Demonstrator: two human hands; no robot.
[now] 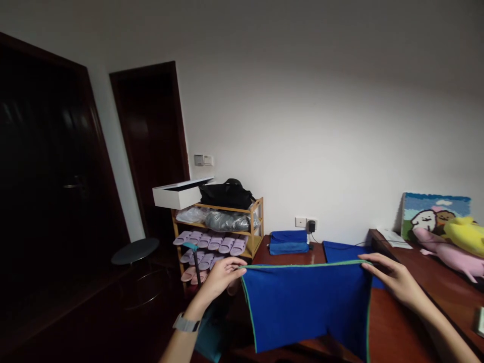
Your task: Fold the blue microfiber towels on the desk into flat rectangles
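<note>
A blue cloth with green edging hangs stretched between my two hands, its top edge nearly level. My left hand pinches the top left corner between thumb and fingers; a grey band circles that wrist. At the top right corner, my right hand grips the cloth the same way. The lower part droops above the reddish-brown table. Behind it on the table lie a folded blue cloth stack and another flat blue cloth, partly hidden.
A wooden shoe rack with purple slippers, a black bag and a white box stands left. A black stool is near the doors. Plush toys sit at right. A charger is plugged into the wall.
</note>
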